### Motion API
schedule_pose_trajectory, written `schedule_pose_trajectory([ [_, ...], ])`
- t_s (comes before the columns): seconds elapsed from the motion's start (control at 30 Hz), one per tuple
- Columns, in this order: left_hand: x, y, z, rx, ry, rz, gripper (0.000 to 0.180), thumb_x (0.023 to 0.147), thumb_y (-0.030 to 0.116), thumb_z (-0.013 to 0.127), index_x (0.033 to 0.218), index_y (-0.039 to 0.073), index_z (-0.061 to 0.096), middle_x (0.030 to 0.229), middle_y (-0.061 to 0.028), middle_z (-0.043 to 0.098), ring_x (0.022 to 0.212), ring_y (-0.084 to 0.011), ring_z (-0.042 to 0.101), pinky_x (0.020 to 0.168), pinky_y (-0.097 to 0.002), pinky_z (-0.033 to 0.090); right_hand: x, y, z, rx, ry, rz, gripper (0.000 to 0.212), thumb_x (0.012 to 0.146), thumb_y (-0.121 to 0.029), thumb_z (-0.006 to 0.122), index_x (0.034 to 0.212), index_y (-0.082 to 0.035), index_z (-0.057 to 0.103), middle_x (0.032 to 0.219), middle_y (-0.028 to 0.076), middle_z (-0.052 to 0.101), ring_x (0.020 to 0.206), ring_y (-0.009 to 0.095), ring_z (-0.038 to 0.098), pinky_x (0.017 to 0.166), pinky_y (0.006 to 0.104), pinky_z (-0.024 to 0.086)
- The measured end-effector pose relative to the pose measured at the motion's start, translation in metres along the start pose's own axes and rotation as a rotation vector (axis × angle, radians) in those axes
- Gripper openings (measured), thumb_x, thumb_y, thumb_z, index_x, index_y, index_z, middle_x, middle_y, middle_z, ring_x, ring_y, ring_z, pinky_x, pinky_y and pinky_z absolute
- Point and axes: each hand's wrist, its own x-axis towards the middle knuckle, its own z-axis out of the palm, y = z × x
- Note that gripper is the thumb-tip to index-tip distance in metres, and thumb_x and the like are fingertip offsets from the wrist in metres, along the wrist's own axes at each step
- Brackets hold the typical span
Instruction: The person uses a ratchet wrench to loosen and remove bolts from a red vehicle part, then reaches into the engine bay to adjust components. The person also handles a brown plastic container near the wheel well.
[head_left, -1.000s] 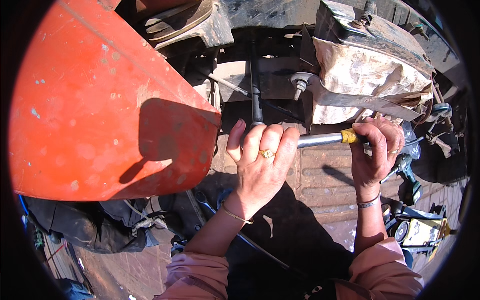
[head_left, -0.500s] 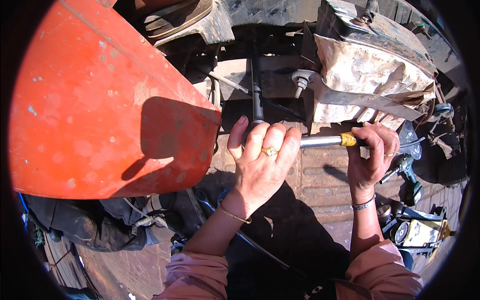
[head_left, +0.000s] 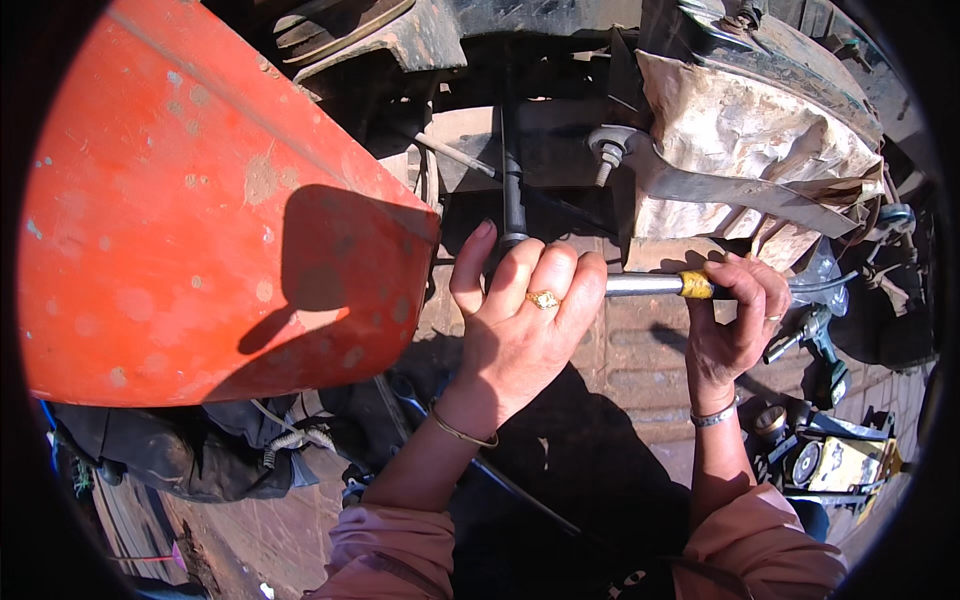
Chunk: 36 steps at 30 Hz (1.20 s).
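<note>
Because the wrench [head_left: 650, 285] is stiff steel, it looks heavy. The right hand [head_left: 730, 320], at 3 o'clock, has fingers clamped on its yellow grip; the left hand [head_left: 520, 330] wraps its head end.

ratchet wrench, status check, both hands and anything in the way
Left hand wrapped over the head end of the ratchet wrench. Right hand shut on its yellow-banded handle. Orange fender close on the left.

Bright sun is hitting everything hard, throwing sharp shadows over the big orange fender [head_left: 200, 220]. Reddish brick paving [head_left: 650, 350] is showing underneath, dirty crumpled sheeting [head_left: 740, 130] is hanging off the greasy machine, and a dark cloth heap [head_left: 190, 450] is lying lower left.
</note>
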Motion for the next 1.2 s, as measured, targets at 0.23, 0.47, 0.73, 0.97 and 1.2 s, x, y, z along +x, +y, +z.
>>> schedule_pose_trajectory([
  [0.23,-0.001,-0.002,-0.002,0.049,0.0,0.027,0.012,0.076,0.019,0.067,0.088,0.021,0.062,0.091,0.0055,0.053,0.093,-0.0112,0.053,0.107,-0.0482,0.032,-0.011,-0.005,0.002,0.053,-0.014,0.051,0.039,0.06,-0.001,0.086,0.092,-0.015,0.068,0.095,0.002,0.064,0.095,0.021,0.059,0.091,0.0356,0.042],
  [0.47,0.0,0.0,-0.004,0.049,-0.016,0.034,0.013,0.075,0.019,0.067,0.087,0.02,0.062,0.09,0.0056,0.053,0.093,-0.0115,0.053,0.107,-0.0489,0.033,-0.015,-0.005,0.001,0.077,-0.017,0.079,0.041,0.06,0.001,0.085,0.093,-0.015,0.067,0.096,0.002,0.064,0.096,0.021,0.059,0.092,0.0364,0.043],
  [0.73,0.0,0.001,-0.004,0.048,-0.01,0.028,0.012,0.076,0.02,0.067,0.086,0.021,0.062,0.089,0.0054,0.053,0.093,-0.0115,0.053,0.107,-0.0495,0.033,-0.018,-0.007,-0.001,0.075,-0.026,0.091,0.042,0.059,0.001,0.084,0.094,-0.014,0.068,0.099,0.003,0.064,0.098,0.022,0.058,0.094,0.0379,0.044],
  [0.97,0.001,-0.003,-0.001,0.071,0.004,0.052,0.01,0.075,0.019,0.066,0.083,0.022,0.061,0.085,0.0054,0.05,0.091,-0.0109,0.053,0.108,-0.0493,0.032,-0.039,-0.006,0.004,0.111,-0.031,0.124,0.047,0.059,0.003,0.085,0.101,-0.013,0.071,0.104,0.003,0.064,0.104,0.023,0.057,0.097,0.0389,0.045],
  [1.2,0.001,-0.002,0.0,0.086,-0.018,0.052,0.009,0.075,0.018,0.065,0.08,0.021,0.059,0.081,0.0055,0.049,0.089,-0.0101,0.053,0.11,-0.0501,0.031,-0.05,0.0,0.008,0.134,-0.004,0.12,0.048,0.063,0.002,0.085,0.106,-0.014,0.071,0.112,0.003,0.064,0.108,0.022,0.057,0.102,0.0393,0.041],
])
